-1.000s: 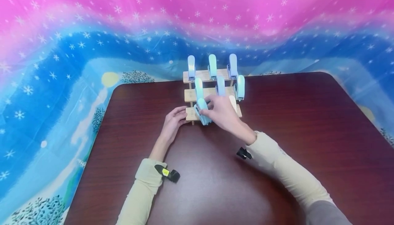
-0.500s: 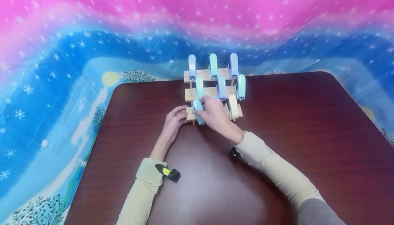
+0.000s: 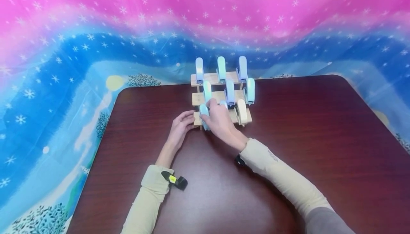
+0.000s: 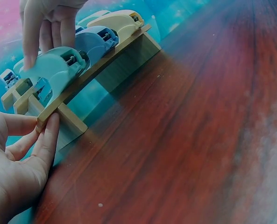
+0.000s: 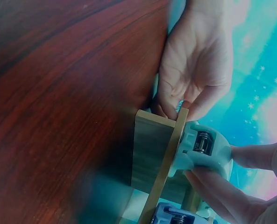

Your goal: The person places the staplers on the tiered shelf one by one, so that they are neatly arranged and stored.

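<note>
A three-tier wooden rack point(image 3: 197, 99) holds several pastel staplers. My right hand point(image 3: 221, 122) pinches a light blue-green stapler point(image 3: 203, 111) between thumb and fingers at the left end of the lowest shelf. In the right wrist view this stapler point(image 5: 217, 156) stands against the shelf board, its spring showing. My left hand point(image 3: 178, 129) grips the left end of that shelf; the left wrist view has thumb and fingers around the board's corner. Beside the held stapler sits a blue stapler point(image 4: 95, 44), mostly hidden by my right hand in the head view. A cream stapler point(image 3: 242, 112) stands at the right.
On the middle shelf are a mint stapler point(image 3: 207, 90), a lavender stapler point(image 3: 229, 91) and another mint one at the right end. Three more line the top shelf. The rack stands on a dark red-brown table point(image 3: 304, 127), near a patterned backdrop point(image 3: 96, 52).
My right hand has moved left with the light blue-green stapler, which was tilted and now stands straighter at the shelf's left end. The cream stapler has come into full view. My left hand stays put.
</note>
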The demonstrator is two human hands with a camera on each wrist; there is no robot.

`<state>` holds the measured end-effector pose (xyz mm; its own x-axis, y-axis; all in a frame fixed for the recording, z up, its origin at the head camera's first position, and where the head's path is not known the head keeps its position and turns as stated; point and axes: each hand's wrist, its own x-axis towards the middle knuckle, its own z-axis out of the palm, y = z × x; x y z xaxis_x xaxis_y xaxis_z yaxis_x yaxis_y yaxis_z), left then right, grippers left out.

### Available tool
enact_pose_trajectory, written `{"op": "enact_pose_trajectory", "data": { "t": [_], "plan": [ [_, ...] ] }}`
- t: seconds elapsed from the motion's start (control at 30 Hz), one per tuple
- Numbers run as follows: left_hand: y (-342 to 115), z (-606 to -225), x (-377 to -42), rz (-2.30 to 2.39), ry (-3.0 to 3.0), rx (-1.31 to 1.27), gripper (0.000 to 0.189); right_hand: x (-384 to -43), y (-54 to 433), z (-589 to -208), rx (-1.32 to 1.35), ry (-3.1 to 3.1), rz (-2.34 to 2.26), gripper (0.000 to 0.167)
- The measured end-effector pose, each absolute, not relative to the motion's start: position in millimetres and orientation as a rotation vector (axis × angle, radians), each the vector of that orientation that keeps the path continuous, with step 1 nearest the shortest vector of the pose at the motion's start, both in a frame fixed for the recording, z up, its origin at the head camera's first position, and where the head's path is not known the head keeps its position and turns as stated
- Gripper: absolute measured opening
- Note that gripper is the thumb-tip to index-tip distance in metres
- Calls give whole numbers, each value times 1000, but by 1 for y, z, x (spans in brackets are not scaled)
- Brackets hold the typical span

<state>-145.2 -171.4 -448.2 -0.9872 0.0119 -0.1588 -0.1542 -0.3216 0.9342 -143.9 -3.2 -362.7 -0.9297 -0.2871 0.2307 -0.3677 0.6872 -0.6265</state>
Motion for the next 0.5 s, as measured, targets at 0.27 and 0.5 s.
{"op": "enact_pose_trajectory", "data": {
  "t": [0.27,0.5],
  "plan": [
    [-170,-447,-145,2474,1765,-179,39,-143,-4,-364,540,-2741,1090,27],
    [-171,-448,-146,2478,1756,-189,39,-143,-2,-365,534,-2717,1096,25]
  ]
}}
